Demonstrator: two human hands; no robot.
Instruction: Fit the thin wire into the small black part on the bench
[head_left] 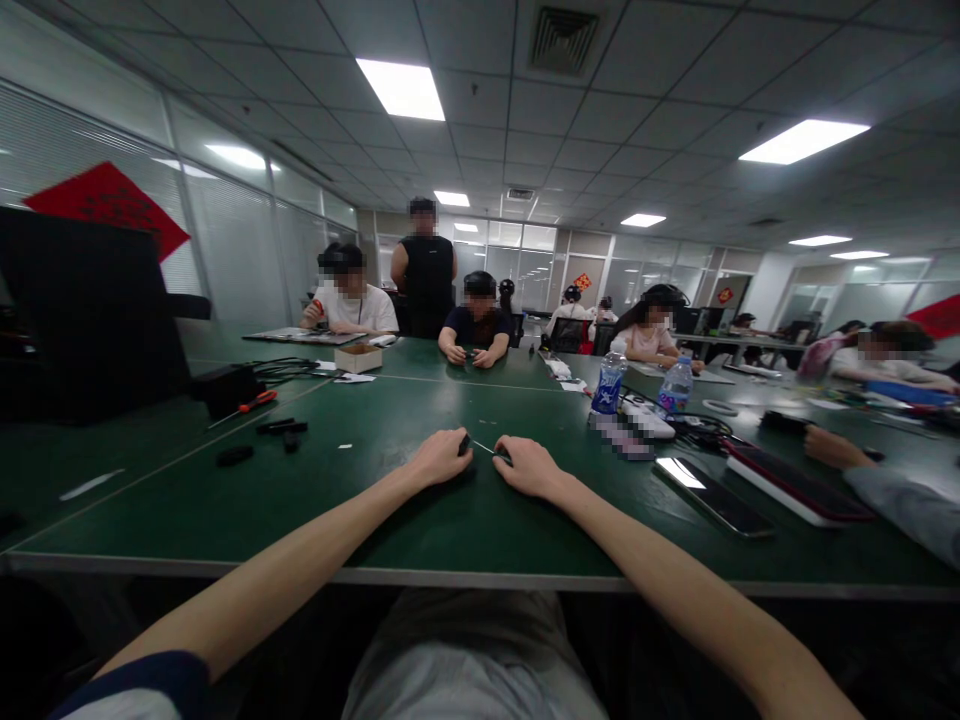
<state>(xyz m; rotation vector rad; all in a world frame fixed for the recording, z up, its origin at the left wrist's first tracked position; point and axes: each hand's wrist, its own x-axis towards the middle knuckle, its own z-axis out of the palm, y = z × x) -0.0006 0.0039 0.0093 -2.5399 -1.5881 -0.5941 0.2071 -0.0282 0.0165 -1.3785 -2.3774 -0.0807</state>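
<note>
Both my arms stretch out over a green table [315, 500]. My left hand [441, 457] rests on the table with its fingers curled shut on a small dark part. My right hand [529, 466] lies close beside it, fingers pinched on the handle of a thin tool [484, 449] whose fine metal tip runs across to the left hand's dark part. The two hands are a few centimetres apart. What the dark part is I cannot make out.
Small black parts [281, 427] and a red-handled screwdriver [256, 402] lie left. Two water bottles [609, 382], a phone [712, 497] and a dark red-edged device [795, 485] lie right, near another person's hand [829, 447]. Several seated people work at the far side, beside a cardboard box [358, 357].
</note>
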